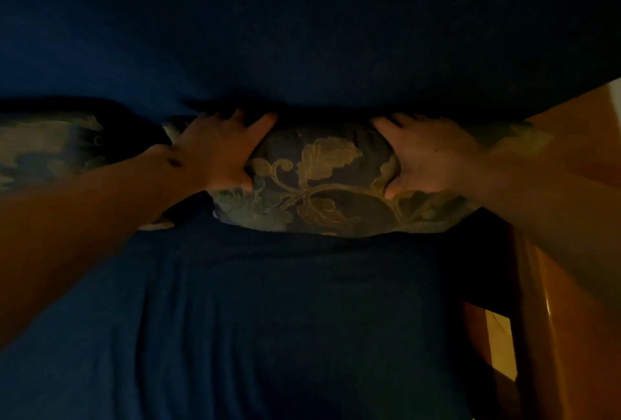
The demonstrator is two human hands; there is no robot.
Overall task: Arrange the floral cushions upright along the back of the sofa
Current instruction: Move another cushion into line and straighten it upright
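Gold leaf scrolls cover the floral cushion (322,181) standing against the dark blue sofa back (302,33), its lower edge on the blue seat (285,318). Left hand (220,150) and right hand (428,157) clasp its two ends, fingers spread over the top. A second floral cushion (47,147) lies just beside, at left.
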